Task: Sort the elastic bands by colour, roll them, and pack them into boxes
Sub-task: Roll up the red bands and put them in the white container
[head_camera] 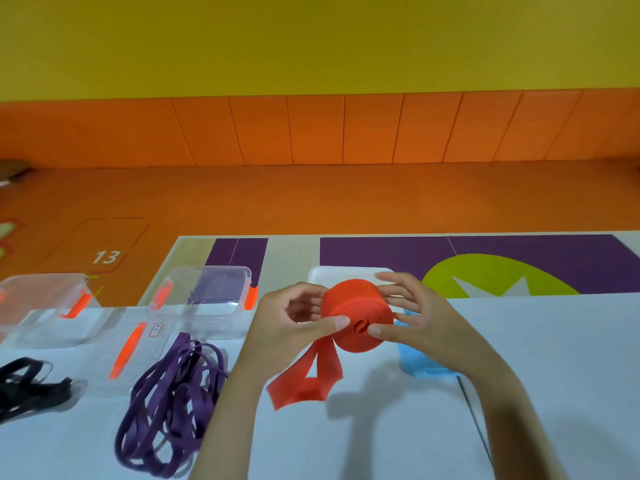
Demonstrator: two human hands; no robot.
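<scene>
While both hands hold it above the table (381,438), the red roll (356,303) sits at mid-frame, one flat face toward the camera. A loose tail (304,379) hangs down to the tabletop.

Left hand (291,323): thumb laid across the near face, fingers curled behind the rim, pinching the roll. Right hand (419,317): thumb pressed beside the centre hole, fingers spread round the far side.

Handling, as judged: the elastic is light and soft. The coil would likely spring loose or telescope if pressure on its faces eased. Hold is best taken across both flat faces, with one thumb on the outermost turn where the tail leaves. The tail is limp and shows a fold near its end, so it may twist as it is wound.

Room: open tabletop lies in front of and to the right of the hands. A blue box (422,365) stands just below the right hand, and a clear box (214,299) stands near on the left. Purple bands (173,400) lie loose beside the left forearm, where the tail could catch them. Black bands (27,386) lie at the far left. The table's far edge runs close behind the boxes.
</scene>
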